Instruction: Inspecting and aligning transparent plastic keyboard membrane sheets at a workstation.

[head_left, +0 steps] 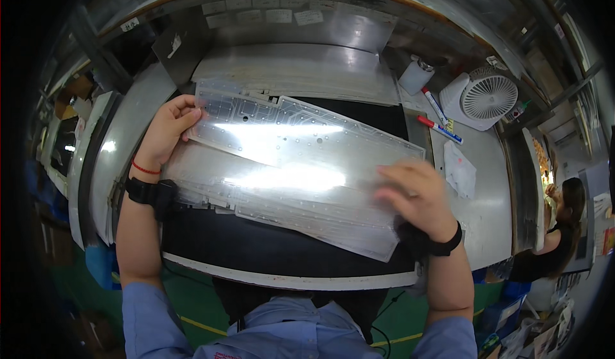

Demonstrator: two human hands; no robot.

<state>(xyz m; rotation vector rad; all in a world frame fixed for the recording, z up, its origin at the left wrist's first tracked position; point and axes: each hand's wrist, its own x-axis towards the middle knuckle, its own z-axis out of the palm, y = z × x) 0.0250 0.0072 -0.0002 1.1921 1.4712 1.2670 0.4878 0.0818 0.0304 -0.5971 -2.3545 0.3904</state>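
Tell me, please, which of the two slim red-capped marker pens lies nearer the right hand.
The lower red-capped marker pen, lying between the right hand and the upper red-capped pen, which lies farther off, close to the pale cylindrical bottle.

This looks like a workshop or factory floor, set out in workstations. A metal-topped counter (483, 208) fills the centre, with a black mat (211, 237) under a pile of translucent sheets (371, 142) bearing circuit-like tracks. Paper slips (266, 9) line the panel at top centre; a fan (489, 96) and markers (440, 129) sit at upper right. Below, the green floor (403, 314) carries yellow lines (204, 325). Another person (544, 259) is at the far right.
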